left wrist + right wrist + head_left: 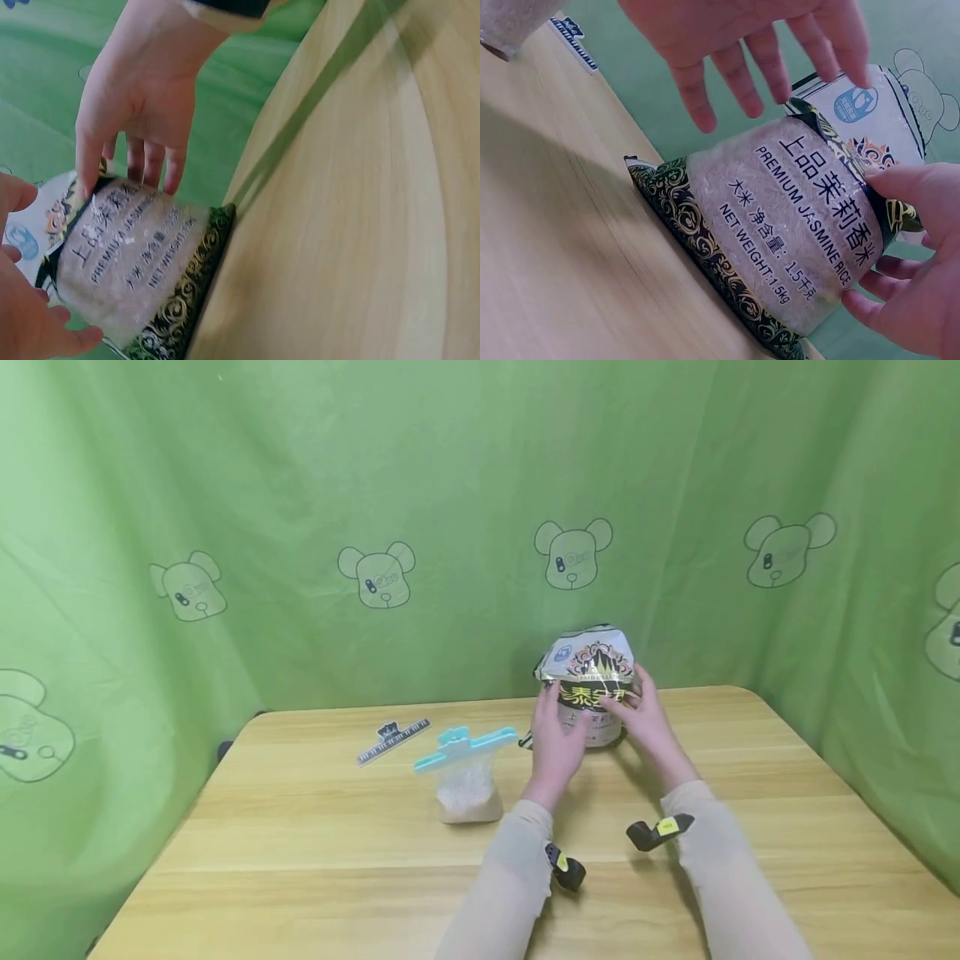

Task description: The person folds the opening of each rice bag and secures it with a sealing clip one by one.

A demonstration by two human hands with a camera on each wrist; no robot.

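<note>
The jasmine rice bag stands on the table. The right hand clamps it between thumb and fingers; the left hand, at the bag's left, has fingers apart, contact unclear. Left of the bag, 1 teal clip tops a clear pouch; 1 piano-patterned clip lies farther left.
</note>
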